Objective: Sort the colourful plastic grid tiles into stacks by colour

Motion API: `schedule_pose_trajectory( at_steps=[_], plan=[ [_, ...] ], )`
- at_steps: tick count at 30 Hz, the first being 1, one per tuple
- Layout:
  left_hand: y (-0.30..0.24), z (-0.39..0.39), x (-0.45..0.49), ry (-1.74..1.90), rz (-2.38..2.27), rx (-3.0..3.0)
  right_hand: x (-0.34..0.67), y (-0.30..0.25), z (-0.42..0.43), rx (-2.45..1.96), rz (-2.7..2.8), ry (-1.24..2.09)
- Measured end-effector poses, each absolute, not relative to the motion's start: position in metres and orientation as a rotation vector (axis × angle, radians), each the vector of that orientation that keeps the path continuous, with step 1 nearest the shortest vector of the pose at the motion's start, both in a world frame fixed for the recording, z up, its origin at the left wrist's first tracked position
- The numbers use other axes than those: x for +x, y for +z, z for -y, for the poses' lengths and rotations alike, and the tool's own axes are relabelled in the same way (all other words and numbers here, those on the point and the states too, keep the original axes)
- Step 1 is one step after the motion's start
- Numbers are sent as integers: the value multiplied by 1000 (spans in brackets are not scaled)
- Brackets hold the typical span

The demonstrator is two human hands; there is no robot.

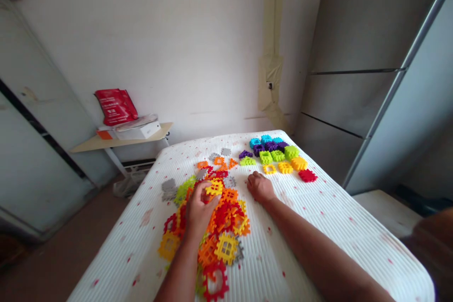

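My left hand (pixel 200 205) pinches a yellow window-patterned building block piece (pixel 214 188) between thumb and fingers, above a loose pile of flat interlocking pieces. In that pile lie a yellow piece (pixel 227 248), a red frame piece (pixel 215 282), orange pieces (pixel 208 251) and lime green ones (pixel 184 189). My right hand (pixel 261 187) rests on the table to the right of the pile, its fingers curled in and no piece visible in them. Beyond it are sorted groups: a red stack (pixel 307 176), yellow stacks (pixel 299 163), lime stacks (pixel 278 155), purple stacks (pixel 271 146) and blue stacks (pixel 266 139).
A white ribbed cover with red specks lies over the table (pixel 141 250). Grey pieces (pixel 169 188) sit left of the pile. A side table (pixel 87 145) at left holds a red bag (pixel 116 106) and a white box (pixel 141 130). A refrigerator (pixel 339 104) stands at right.
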State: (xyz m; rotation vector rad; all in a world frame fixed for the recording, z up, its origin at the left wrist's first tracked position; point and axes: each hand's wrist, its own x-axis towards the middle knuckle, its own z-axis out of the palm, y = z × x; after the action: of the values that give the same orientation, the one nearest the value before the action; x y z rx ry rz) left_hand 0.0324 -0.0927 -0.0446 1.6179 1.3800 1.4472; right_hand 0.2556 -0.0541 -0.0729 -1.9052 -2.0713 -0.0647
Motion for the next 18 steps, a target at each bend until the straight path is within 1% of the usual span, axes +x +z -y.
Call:
schedule_pose_trajectory(
  at_steps=[3,6,13,15,18],
  plan=[
    [-46,95,32,1519,-1476,1909,259,-73,54,-1828,1977,92],
    [-42,98,34,1623,-1450,2081,257,-74,55,-1620,1825,332],
    [-38,102,39,1689,-1397,2214,217,-59,71,-1072,1360,1056],
    [-38,104,40,1637,-1404,2206,205,-51,79,-951,1323,1166],
    [-39,105,44,1567,-1393,2194,196,-43,88,-878,1301,1247]
  ],
)
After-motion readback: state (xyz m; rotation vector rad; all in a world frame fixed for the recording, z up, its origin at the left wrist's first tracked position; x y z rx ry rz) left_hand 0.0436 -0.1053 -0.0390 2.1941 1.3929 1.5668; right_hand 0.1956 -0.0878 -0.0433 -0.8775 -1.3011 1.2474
